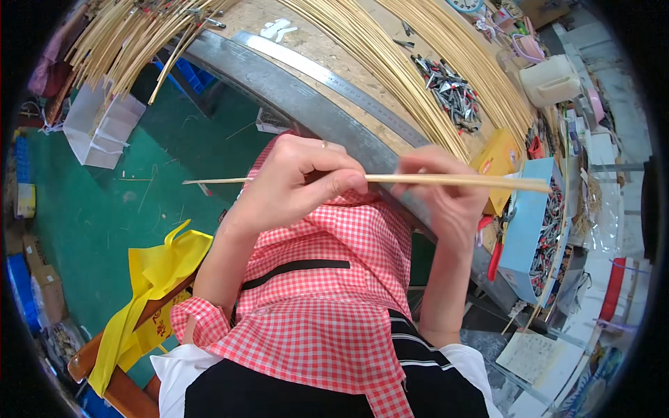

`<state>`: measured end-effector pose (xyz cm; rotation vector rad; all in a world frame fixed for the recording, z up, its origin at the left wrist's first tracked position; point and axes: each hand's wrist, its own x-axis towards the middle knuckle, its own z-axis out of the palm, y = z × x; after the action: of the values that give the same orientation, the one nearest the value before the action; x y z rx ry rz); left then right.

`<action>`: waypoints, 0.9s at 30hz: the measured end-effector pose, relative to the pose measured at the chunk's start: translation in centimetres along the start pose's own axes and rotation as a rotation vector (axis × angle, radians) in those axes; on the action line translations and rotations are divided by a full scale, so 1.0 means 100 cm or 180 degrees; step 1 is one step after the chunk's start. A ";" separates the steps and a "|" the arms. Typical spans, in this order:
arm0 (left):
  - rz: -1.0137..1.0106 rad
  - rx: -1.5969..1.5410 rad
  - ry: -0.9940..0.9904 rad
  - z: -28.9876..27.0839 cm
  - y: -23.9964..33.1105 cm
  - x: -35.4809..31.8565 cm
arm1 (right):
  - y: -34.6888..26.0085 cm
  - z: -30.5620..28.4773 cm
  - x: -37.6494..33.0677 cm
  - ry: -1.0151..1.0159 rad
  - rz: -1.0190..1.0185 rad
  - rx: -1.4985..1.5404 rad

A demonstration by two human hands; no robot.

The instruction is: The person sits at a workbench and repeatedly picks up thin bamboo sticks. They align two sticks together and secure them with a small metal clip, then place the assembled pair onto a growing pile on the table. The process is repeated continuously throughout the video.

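A long, thin pale strip (488, 181), which looks like bamboo or cane, lies nearly level across my front at waist height. My left hand (296, 181) is closed on it, thumb and fingers pinching it near the middle. Its thin left end sticks out past the wrist. On the other side my right hand (453, 202) is raised behind the strip, smeared by motion. Whether its fingers grip the strip or only touch it, I cannot tell. Below both hands hangs a red-and-white checked apron (313, 334).
A workbench with a grey metal edge (279, 83) runs diagonally ahead, with a steel ruler (348, 90) along it. Long strips (362, 49) and a heap of small clips (449, 94) lie there. At right are red-handled pliers (496, 254) and a blue box (523, 244) of clips.
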<state>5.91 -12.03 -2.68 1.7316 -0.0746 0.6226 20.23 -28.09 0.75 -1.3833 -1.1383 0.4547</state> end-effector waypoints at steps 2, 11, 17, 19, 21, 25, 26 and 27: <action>0.0037 0.0468 0.0115 -0.005 0.002 0.001 | 0.007 -0.017 0.012 0.0572 0.0556 -0.0031; 0.0075 0.1032 0.0370 -0.006 0.000 0.003 | 0.081 -0.090 0.102 -0.0099 -0.0403 -0.3972; 0.0072 0.1110 0.0343 -0.007 0.003 0.004 | 0.106 -0.100 0.119 -0.0352 -0.0303 -0.3975; 0.0055 0.1110 0.0378 -0.007 0.002 0.003 | 0.102 -0.100 0.113 0.0080 -0.0439 -0.3693; 0.0061 0.1114 0.0412 -0.007 -0.001 0.003 | 0.096 -0.103 0.103 0.0418 -0.0587 -0.3524; 0.0078 0.1089 0.0523 -0.005 -0.006 0.002 | 0.074 -0.074 0.069 0.0738 0.0689 -0.0911; 0.0100 0.1096 0.0547 -0.005 -0.006 0.002 | 0.069 -0.065 0.059 0.0691 0.0755 -0.0790; 0.0129 0.1102 0.0558 -0.005 -0.006 0.002 | 0.065 -0.055 0.047 0.0656 0.0820 -0.0670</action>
<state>6.13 -11.37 -3.07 2.0023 0.1286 0.8532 29.16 -25.77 -2.39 -1.7298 -0.8614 0.3713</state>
